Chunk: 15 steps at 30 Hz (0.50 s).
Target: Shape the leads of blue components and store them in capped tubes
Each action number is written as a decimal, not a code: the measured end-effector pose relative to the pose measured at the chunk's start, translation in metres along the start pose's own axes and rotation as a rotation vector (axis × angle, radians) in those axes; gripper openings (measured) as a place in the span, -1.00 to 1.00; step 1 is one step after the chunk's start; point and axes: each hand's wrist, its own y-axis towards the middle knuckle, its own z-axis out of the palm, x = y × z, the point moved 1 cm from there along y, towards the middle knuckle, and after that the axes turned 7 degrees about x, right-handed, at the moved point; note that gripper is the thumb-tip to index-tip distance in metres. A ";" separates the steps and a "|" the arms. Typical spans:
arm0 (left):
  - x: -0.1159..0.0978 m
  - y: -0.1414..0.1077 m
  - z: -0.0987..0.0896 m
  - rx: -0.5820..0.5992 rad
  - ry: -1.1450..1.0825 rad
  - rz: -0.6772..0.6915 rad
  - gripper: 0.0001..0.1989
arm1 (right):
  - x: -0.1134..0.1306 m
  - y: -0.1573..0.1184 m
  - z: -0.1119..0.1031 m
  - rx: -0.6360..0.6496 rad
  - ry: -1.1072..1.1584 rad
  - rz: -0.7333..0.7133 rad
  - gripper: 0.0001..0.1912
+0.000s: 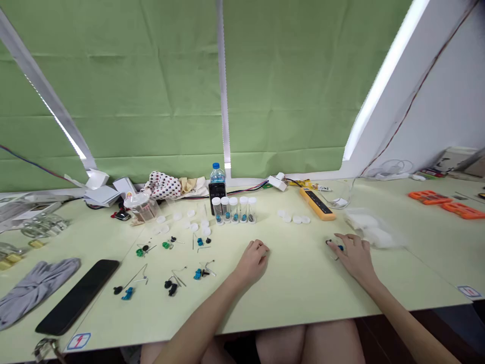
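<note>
My left hand rests on the table with its fingers curled in, and nothing shows in it. Over to the right, my right hand lies with fingers stretched and thumb apart, over a small set of parts. Of that set I see a blue piece, a black piece and some thin metal wire, partly hidden by the hand. Similar sets lie to the left: a blue clip-like piece, black knobs, a green piece and bent metal rods. Several clear tubes with white caps stand upright, small parts inside.
Behind the tubes are a phone with a timer and a water bottle. White caps lie near a yellow power strip. A plastic bag is beyond my right hand. At left are a black phone and grey cloth.
</note>
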 end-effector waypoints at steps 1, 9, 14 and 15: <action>0.001 0.000 0.001 0.001 0.006 0.001 -0.74 | 0.000 0.001 0.001 -0.003 -0.037 -0.016 -0.42; 0.011 -0.001 0.004 -0.008 0.059 0.019 -0.73 | 0.036 -0.009 0.019 0.300 0.106 -0.236 -0.50; 0.020 0.000 0.003 -0.044 0.117 -0.038 -0.74 | 0.101 -0.031 0.035 0.341 0.136 -0.347 -0.52; 0.022 0.001 0.002 -0.054 0.126 -0.053 -0.74 | 0.116 -0.035 0.037 0.354 0.133 -0.371 -0.53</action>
